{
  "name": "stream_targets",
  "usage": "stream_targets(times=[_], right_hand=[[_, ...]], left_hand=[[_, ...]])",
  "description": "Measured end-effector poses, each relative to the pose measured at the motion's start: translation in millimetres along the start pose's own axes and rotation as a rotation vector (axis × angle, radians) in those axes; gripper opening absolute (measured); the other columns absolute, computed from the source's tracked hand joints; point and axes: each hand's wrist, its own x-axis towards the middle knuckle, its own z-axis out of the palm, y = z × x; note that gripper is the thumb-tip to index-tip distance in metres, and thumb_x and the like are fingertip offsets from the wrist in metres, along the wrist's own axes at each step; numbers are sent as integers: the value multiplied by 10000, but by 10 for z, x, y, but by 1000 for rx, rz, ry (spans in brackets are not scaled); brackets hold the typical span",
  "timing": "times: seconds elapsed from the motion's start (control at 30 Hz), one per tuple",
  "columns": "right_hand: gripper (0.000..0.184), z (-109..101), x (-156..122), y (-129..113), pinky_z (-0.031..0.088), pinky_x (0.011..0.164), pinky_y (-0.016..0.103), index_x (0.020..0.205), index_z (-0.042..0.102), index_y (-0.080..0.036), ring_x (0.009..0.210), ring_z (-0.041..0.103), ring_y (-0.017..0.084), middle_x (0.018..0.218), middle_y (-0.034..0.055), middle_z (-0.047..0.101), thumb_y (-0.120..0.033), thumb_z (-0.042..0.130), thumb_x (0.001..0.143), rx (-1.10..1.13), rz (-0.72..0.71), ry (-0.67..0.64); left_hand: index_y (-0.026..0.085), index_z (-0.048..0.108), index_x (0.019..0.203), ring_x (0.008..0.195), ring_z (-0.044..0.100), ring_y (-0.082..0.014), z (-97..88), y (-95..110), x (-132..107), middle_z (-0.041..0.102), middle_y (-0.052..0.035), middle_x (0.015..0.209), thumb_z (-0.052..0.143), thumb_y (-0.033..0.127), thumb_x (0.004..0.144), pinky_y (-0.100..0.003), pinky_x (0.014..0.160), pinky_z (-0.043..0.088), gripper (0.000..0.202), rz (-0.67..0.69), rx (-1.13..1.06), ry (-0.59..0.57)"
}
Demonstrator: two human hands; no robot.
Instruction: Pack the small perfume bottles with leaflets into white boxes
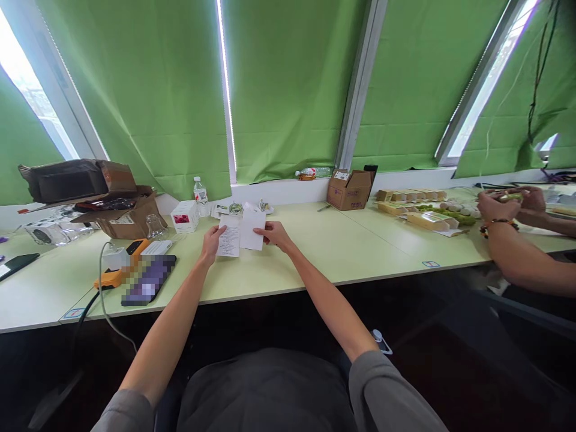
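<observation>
My left hand (211, 242) grips a slip of paper (229, 240) with lines of writing or print on it, too small to read. Just beside it, my right hand (273, 234) pinches a second, blank-looking white paper (252, 233) by its right edge. The two papers are held up side by side above the pale table (306, 252). Behind them lie a few small items (234, 207), partly hidden by the papers. A white box with a red picture (184, 216) and a clear bottle (200, 193) stand just to the left.
On the left are a phone (150, 279), an orange device (135, 251), a glass (155, 225) and open cardboard boxes (121, 219). Farther right stands a small carton (350, 189). A co-worker's hands (508, 204) hold something near several clear-lidded boxes (431, 221).
</observation>
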Motion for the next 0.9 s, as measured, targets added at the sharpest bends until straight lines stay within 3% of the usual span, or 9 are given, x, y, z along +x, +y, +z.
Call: stream_targets(times=[0.23, 0.63, 0.9], right_hand=[[430, -17, 4, -27, 441, 429, 209, 888, 649, -133, 519, 531, 98, 741, 50, 661, -473, 792, 669, 30, -4, 73], [377, -6, 2, 15, 439, 440, 190, 944, 666, -143, 563, 539, 91, 836, 51, 672, -348, 805, 659, -104, 0, -28], [368, 1, 13, 47, 419, 420, 184, 988, 671, -142, 565, 516, 87, 860, 54, 665, -374, 754, 715, -114, -29, -21]], left_hand=[[158, 671, 928, 800, 669, -239, 43, 41, -45, 698, -63, 851, 823, 325, 635, -320, 700, 517, 370, 20, 19, -18], [167, 675, 921, 783, 682, -235, 44, 40, -56, 694, -55, 818, 821, 301, 642, -331, 707, 538, 342, 12, 25, -23], [164, 662, 931, 880, 675, -268, 55, 39, -77, 685, -54, 794, 821, 373, 656, -343, 772, 534, 380, 8, -6, -10]])
